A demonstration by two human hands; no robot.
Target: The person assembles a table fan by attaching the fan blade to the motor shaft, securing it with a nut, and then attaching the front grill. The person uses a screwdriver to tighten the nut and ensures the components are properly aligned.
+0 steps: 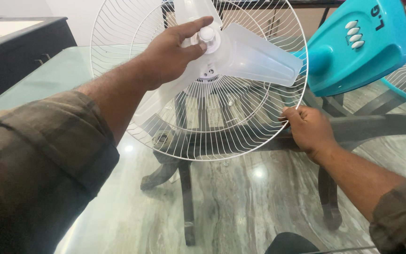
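Left hand (167, 56) pinching blade cap (207, 34); right hand (308, 129) gripping white wire guard (240, 127), teal base (353, 51) behind.

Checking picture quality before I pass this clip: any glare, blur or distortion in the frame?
Head view: ceiling lights glare as bright spots on the glass tabletop; the near left sleeve is soft and looms large; left hand, white blade cap, wire fan guard and right hand read sharp.

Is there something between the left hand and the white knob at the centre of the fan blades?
Nothing visible: the left hand already touches the white knob with its fingers. The right hand holds the wire guard at its rim.
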